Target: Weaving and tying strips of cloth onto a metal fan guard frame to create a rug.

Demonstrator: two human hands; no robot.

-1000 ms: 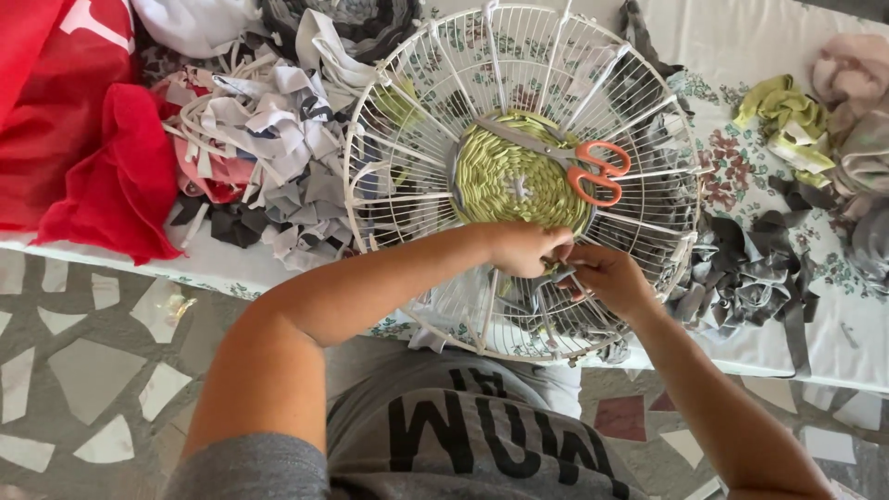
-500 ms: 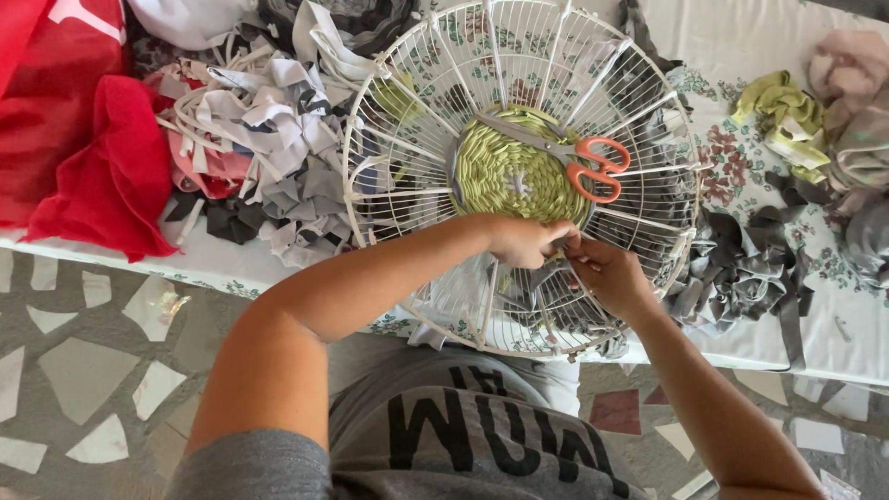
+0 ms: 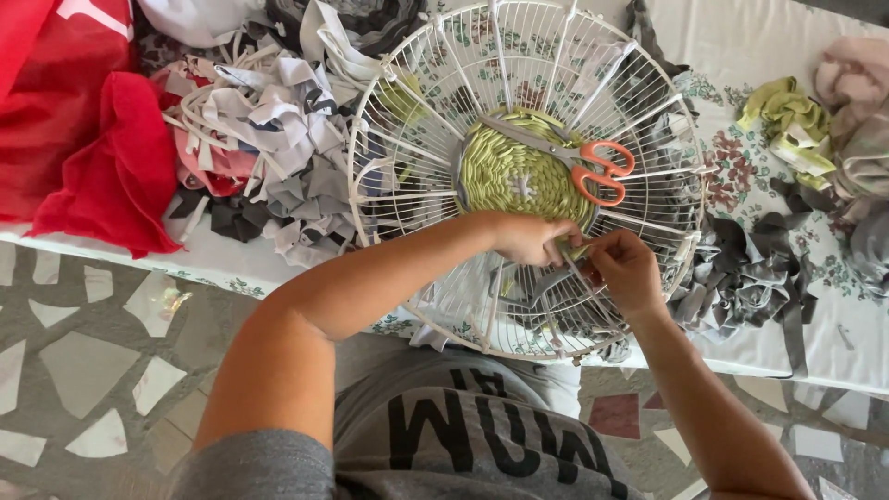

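Far left on the table (image 3: 231, 264): red cloth (image 3: 88, 139), bunched, draped over the near edge. Just right of it, a heap of grey and white fabric strips (image 3: 278, 139) with some pink and black pieces mixed in, touching the red cloth and reaching to the left rim of the wire frame.

Centre: round white wire frame (image 3: 417, 167), a fan-guard shape, lying flat on the table, its near rim overhanging the table edge toward the person. A woven green disc (image 3: 514, 176) fills the hub of the frame. Scissors (image 3: 579, 162) with orange handles lie on the disc, blades pointing far-left, handles to the right. Grey strips are threaded through the spokes on the near and right parts of the frame.

Left hand (image 3: 532, 239) at the near edge of the green disc, fingers curled closed, pinching a green strip (image 3: 576, 250). Right hand (image 3: 630, 268) just beside it, the two hands touching or nearly so; its fingers also closed on the same strip, thumb and forefinger pinched.

Right of the frame: pile of dark grey strips (image 3: 750, 282), touching the rim. Far right: yellow-green fabric bundle (image 3: 787, 120), then pinkish-grey cloth (image 3: 857, 111) at the edge of view. Floral tablecloth shows beneath.
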